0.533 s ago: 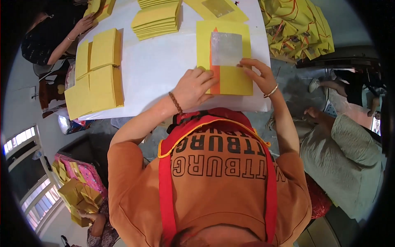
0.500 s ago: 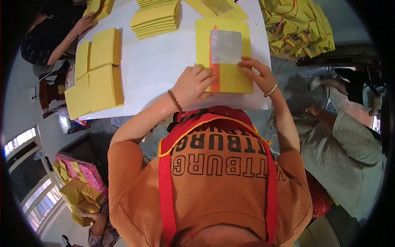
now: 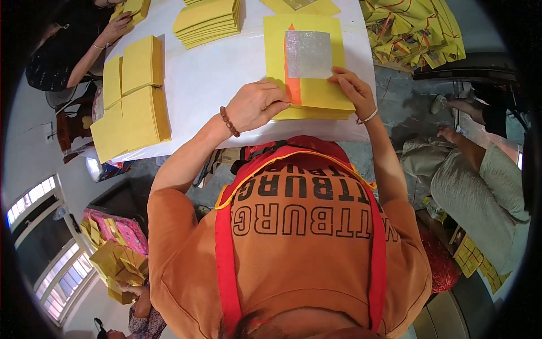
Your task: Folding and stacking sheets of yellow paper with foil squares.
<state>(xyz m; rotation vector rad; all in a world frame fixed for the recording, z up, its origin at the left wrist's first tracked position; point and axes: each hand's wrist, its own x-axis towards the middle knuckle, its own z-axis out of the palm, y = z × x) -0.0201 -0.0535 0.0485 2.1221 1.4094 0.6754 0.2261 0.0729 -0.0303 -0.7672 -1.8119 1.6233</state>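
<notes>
Yellow paper is filling the near right part of the bench (image 3: 203, 85): a sheet (image 3: 324, 93) bearing a shiny grey patch (image 3: 308, 54) and an orange strip (image 3: 293, 87) is lying there, with further yellow layers (image 3: 316, 113) showing beneath its near edge. The left hand (image 3: 254, 106) is covering the sheet's near left corner, and its undersides are hiding from view. Beyond, another patched sheet (image 3: 324, 8) and a stack of folded yellow pieces (image 3: 206, 25) are running out of the picture at the top.

The left hand is reaching in from the left with its back up, its grip narrowing to thumb and forefinger at the near end of the strip; whether it is pinching paper or only pressing, I cannot tell. The right hand (image 3: 355, 93) is curling inward at the sheet's right edge, its grip fairly narrow, fingertips meeting the yellow below the patch; a pinch there is also impossible to make out.

Yellow piles (image 3: 144, 113) are standing along the bench's left edge, well apart from the sheet. At the far left corner, a co-worker's hand (image 3: 118, 25) is resting on a yellow packet (image 3: 135, 12). Past the right edge, a yellow heap (image 3: 415, 39) with reddish cords is spreading. Nothing is standing between the hands and the sheet.
</notes>
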